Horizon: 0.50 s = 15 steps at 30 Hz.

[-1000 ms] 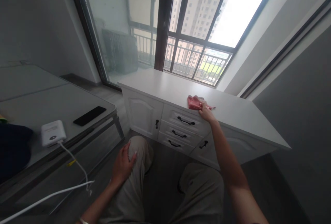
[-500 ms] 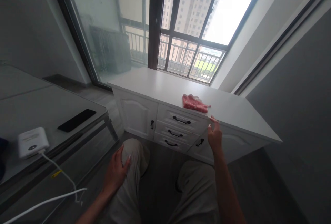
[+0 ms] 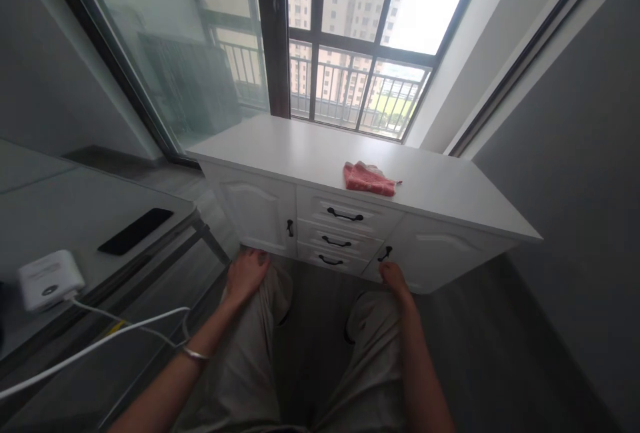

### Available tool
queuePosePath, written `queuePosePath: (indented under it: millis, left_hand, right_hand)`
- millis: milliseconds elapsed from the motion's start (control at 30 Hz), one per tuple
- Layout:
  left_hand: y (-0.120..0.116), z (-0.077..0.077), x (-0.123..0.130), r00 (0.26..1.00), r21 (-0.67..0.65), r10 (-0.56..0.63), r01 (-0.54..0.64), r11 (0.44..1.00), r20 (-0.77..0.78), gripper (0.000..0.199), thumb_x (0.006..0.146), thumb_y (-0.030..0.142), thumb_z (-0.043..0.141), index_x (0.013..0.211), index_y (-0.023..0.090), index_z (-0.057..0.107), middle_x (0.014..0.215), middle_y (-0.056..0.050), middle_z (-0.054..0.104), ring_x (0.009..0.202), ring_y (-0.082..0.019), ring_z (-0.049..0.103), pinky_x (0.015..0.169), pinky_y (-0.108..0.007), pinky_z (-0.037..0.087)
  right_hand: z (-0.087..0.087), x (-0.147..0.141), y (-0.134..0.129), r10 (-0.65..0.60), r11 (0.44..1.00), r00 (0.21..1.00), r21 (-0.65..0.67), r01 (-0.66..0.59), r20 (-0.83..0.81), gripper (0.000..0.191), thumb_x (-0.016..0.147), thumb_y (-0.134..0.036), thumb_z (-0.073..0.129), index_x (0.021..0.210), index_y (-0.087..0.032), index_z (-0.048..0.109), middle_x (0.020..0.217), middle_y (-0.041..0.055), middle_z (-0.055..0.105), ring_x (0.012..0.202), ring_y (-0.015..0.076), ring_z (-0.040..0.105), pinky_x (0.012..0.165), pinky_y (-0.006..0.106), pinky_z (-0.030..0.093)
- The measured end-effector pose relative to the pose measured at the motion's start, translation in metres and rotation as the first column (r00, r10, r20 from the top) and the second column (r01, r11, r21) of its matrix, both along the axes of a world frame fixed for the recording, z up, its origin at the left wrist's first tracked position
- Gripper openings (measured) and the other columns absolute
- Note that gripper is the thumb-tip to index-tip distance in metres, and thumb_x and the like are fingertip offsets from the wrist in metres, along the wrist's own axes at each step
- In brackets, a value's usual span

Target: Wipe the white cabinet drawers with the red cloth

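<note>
My left hand (image 3: 249, 273) lies over my left knee, its fingers spread and nothing in them. My right hand (image 3: 394, 278) is just below the black handle (image 3: 385, 253) of the right cabinet door, above my right knee. Its fingers are curled in and nothing shows in them; whether a fingertip touches the handle's lower end I cannot tell. On top of the white cabinet (image 3: 295, 153), near the front edge, lies a crumpled red-pink cloth (image 3: 369, 178) with a pale back edge. The cabinet's doors and drawers are closed.
At left a grey table (image 3: 75, 200) holds a black phone (image 3: 135, 231) and a white power bank (image 3: 51, 280) with a white cable (image 3: 115, 350) plugged in. The cabinet's middle drawers have black handles (image 3: 345, 214). Behind stand a sliding glass door and a balcony railing (image 3: 340, 80).
My right hand has left the cabinet's top edge and dropped beside the right door's handle, fingers curling in. My left hand stays on my knee. The view has tilted down slightly.
</note>
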State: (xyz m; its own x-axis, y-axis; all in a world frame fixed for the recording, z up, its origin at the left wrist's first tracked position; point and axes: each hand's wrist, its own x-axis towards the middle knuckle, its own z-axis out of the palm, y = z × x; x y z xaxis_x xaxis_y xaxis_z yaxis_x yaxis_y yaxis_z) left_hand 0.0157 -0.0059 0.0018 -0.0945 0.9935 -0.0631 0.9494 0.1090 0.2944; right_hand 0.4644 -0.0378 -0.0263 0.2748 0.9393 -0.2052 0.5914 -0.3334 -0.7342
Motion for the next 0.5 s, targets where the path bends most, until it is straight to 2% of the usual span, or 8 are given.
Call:
queuePosePath:
  millis: [100, 167, 267, 400, 500]
  left_hand:
    - [0.017, 0.006, 0.001, 0.999, -0.187, -0.031, 0.038, 0.982, 0.037, 0.049, 0.104, 0.045, 0.043, 0.124, 0.021, 0.081, 0.131, -0.018, 0.08, 0.124, -0.038, 0.074, 0.1, -0.046, 0.056]
    - [0.032, 0.006, 0.001, 0.997, -0.216, -0.044, 0.056, 0.975, 0.06, 0.042, 0.102, 0.043, 0.048, 0.11, 0.023, 0.084, 0.122, -0.016, 0.083, 0.116, -0.035, 0.077, 0.092, -0.04, 0.057]
    - [0.058, 0.005, 0.008, 0.997, -0.187, -0.029, 0.04, 0.982, 0.066, 0.032, 0.097, 0.038, 0.055, 0.094, 0.022, 0.084, 0.112, -0.016, 0.085, 0.11, -0.034, 0.078, 0.085, -0.036, 0.054]
    - [0.087, 0.008, 0.029, 0.995, -0.066, 0.027, -0.021, 0.998, 0.101, 0.04, 0.103, 0.039, 0.044, 0.103, 0.021, 0.08, 0.116, -0.019, 0.082, 0.114, -0.035, 0.075, 0.084, -0.037, 0.051]
    - [0.095, 0.007, 0.044, 0.982, 0.003, 0.0, -0.001, 1.0, 0.187, 0.044, 0.106, 0.046, 0.04, 0.103, 0.022, 0.076, 0.113, -0.015, 0.081, 0.11, -0.032, 0.074, 0.08, -0.035, 0.047]
  right_hand:
    - [-0.003, 0.0, 0.005, 0.041, 0.997, 0.999, -0.061, -0.041, -0.011, 0.022, 0.068, -0.023, 0.052, 0.048, -0.026, 0.044, 0.054, 0.0013, 0.046, 0.062, 0.0193, 0.048, 0.067, 0.034, 0.037]
    - [-0.007, -0.001, 0.006, 0.07, 0.996, 0.998, -0.061, -0.07, -0.002, 0.019, 0.066, -0.022, 0.054, 0.049, -0.026, 0.045, 0.056, 0.0022, 0.048, 0.064, 0.0203, 0.05, 0.069, 0.035, 0.038]
    - [-0.012, -0.004, 0.007, 0.074, 0.996, 0.997, -0.044, -0.072, 0.037, 0.018, 0.065, -0.02, 0.054, 0.051, -0.026, 0.045, 0.059, 0.0031, 0.05, 0.069, 0.0219, 0.053, 0.071, 0.036, 0.038]
    - [-0.013, -0.014, 0.013, 0.036, 0.999, 0.994, 0.003, -0.036, 0.104, 0.02, 0.067, -0.015, 0.051, 0.052, -0.027, 0.045, 0.061, 0.0042, 0.053, 0.071, 0.023, 0.055, 0.072, 0.036, 0.037]
    - [-0.011, -0.017, 0.021, -0.025, 0.998, 0.989, 0.061, 0.016, 0.144, 0.023, 0.069, -0.014, 0.05, 0.051, -0.027, 0.045, 0.061, 0.0052, 0.054, 0.068, 0.0239, 0.054, 0.071, 0.037, 0.036]
